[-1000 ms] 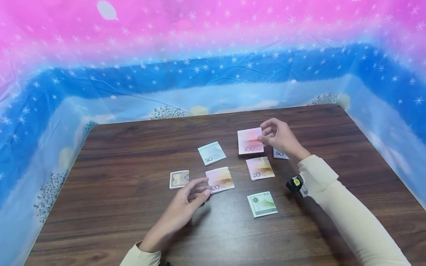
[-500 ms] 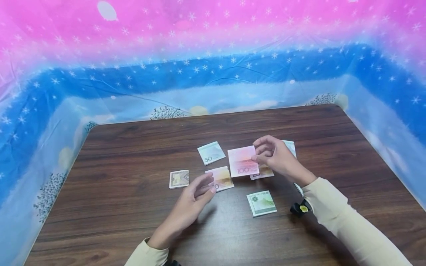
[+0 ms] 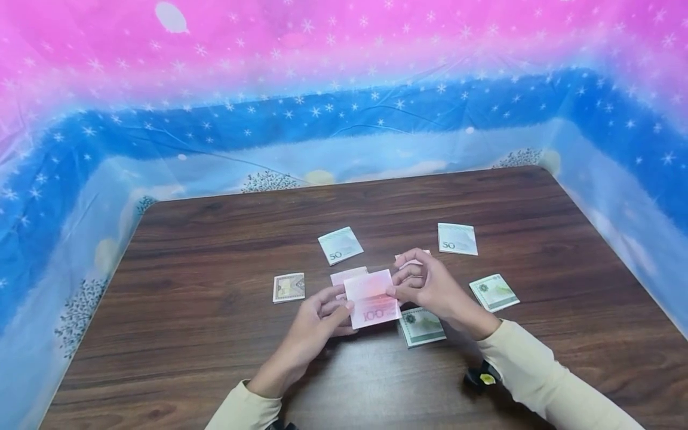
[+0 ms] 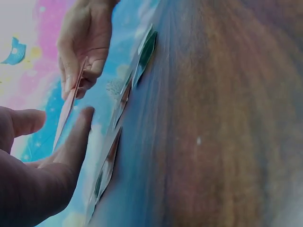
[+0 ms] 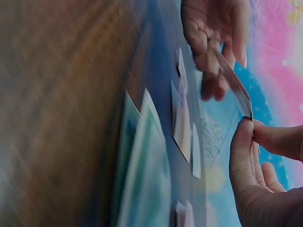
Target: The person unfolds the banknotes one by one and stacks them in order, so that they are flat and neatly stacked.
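Note:
My right hand (image 3: 427,286) pinches a folded pink 100 banknote (image 3: 372,298) by its right edge, between thumb and fingers, held above the table. In the right wrist view the note (image 5: 234,85) shows nearly edge-on. My left hand (image 3: 319,322) is at the note's left edge. The left wrist view shows its thumb (image 4: 29,122) and a finger (image 4: 78,137) spread apart, with the note's end between them. A folded 20 note (image 3: 346,275) lies under the pink one, mostly covered. Another folded note (image 3: 414,258) is partly hidden behind my right fingers.
On the brown wooden table (image 3: 204,251) lie a folded 50 note (image 3: 341,245) and another 50 note (image 3: 457,239) farther back, a brownish note (image 3: 289,288) at left, and green notes (image 3: 423,328) in front and a green note (image 3: 494,292) at right. A patterned cloth (image 3: 344,113) surrounds the table.
My right hand has brought the 100 note from the back right toward me and leftward, over the 20 note. My left hand has shifted slightly right, to the note's left edge.

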The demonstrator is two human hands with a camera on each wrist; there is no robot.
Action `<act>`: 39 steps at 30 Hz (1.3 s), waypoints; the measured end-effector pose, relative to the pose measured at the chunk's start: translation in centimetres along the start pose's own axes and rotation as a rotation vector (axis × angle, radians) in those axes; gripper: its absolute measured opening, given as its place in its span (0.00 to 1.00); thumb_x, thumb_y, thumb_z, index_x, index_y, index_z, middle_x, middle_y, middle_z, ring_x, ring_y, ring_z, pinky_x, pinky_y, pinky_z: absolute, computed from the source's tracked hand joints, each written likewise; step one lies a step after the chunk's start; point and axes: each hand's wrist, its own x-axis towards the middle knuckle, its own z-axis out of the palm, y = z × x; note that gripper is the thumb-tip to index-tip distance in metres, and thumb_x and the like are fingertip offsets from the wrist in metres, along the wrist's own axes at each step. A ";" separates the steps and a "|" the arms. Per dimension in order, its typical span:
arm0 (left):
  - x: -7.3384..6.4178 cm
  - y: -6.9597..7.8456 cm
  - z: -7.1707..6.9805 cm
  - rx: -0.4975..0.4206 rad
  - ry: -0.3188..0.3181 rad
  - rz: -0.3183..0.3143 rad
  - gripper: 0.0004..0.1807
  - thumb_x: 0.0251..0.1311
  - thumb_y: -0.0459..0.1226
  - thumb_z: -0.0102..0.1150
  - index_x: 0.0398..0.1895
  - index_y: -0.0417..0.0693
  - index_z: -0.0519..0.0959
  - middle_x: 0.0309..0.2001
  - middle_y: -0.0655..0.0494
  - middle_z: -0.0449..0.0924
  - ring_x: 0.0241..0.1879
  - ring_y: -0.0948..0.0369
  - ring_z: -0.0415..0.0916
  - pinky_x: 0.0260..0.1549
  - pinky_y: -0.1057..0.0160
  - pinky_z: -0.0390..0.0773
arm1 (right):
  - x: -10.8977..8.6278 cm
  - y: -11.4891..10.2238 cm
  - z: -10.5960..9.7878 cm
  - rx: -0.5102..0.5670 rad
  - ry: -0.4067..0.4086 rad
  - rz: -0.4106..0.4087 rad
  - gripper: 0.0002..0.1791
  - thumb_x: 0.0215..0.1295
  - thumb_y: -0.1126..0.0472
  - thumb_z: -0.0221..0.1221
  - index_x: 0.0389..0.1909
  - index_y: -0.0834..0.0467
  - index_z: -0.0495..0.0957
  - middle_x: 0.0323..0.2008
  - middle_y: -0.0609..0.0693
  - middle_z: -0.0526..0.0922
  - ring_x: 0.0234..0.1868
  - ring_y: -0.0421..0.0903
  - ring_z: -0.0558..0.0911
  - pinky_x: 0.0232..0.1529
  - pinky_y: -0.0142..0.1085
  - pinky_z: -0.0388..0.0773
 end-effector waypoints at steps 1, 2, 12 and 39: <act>0.0 0.0 0.0 -0.015 0.004 -0.008 0.26 0.70 0.31 0.57 0.66 0.25 0.65 0.52 0.32 0.81 0.42 0.53 0.84 0.43 0.55 0.86 | -0.2 0.1 0.2 0.016 0.001 0.011 0.24 0.57 0.76 0.67 0.49 0.71 0.66 0.35 0.56 0.83 0.32 0.42 0.84 0.37 0.35 0.85; -0.1 0.1 0.0 -0.023 0.007 -0.013 0.25 0.69 0.30 0.57 0.65 0.24 0.66 0.49 0.33 0.82 0.40 0.55 0.85 0.42 0.55 0.86 | -0.3 0.2 0.3 0.029 0.002 0.018 0.22 0.57 0.76 0.67 0.48 0.70 0.67 0.35 0.55 0.82 0.32 0.42 0.85 0.37 0.35 0.85; -0.8 0.7 0.0 -0.050 0.005 -0.033 0.22 0.67 0.29 0.59 0.61 0.25 0.70 0.45 0.33 0.84 0.37 0.56 0.86 0.41 0.53 0.87 | -1.8 0.8 1.5 -0.025 0.024 0.036 0.10 0.60 0.70 0.68 0.39 0.71 0.79 0.35 0.56 0.84 0.34 0.44 0.86 0.37 0.37 0.85; -2.0 0.5 1.1 -0.004 -0.050 0.008 0.21 0.67 0.37 0.64 0.57 0.35 0.73 0.68 0.39 0.70 0.57 0.44 0.79 0.52 0.56 0.82 | -4.4 0.3 5.1 0.115 -0.175 0.125 0.35 0.60 0.59 0.72 0.64 0.72 0.71 0.63 0.63 0.77 0.61 0.56 0.79 0.58 0.40 0.79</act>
